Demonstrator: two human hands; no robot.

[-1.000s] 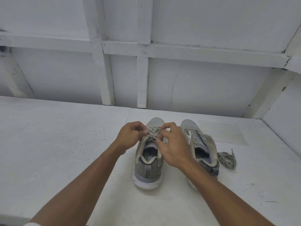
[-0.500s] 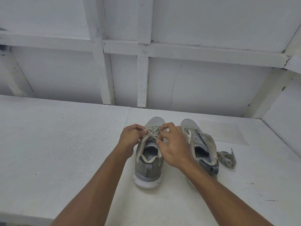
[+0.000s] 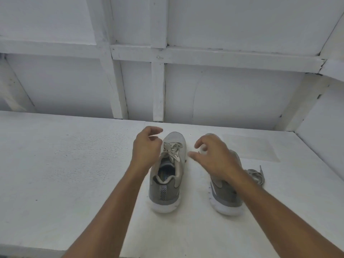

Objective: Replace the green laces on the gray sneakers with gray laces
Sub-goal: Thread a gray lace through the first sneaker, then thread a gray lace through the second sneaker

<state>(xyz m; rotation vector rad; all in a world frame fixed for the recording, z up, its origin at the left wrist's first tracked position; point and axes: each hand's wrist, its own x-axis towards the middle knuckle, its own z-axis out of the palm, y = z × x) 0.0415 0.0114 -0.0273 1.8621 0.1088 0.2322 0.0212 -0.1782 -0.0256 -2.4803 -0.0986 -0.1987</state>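
Two gray sneakers stand side by side on the white table, heels toward me. The left sneaker (image 3: 166,183) carries a pale gray lace tied in a bow (image 3: 172,151) over its tongue. My left hand (image 3: 147,148) hovers just left of that bow, fingers loosely curled, holding nothing. My right hand (image 3: 216,157) hangs above the right sneaker (image 3: 226,200) with fingers spread and empty, hiding most of that shoe's front. A loose bundle of laces (image 3: 256,175) lies on the table to the right of the right sneaker.
The white table (image 3: 74,174) stretches wide to the left and toward me, its near edge at the bottom left. A white panelled wall with wooden battens (image 3: 158,90) rises right behind the sneakers, and a side wall closes in at the right.
Both hands have let go of the bow on the left sneaker and moved apart: the left hand slightly left, the right hand across to above the right sneaker. The bow stays tied.
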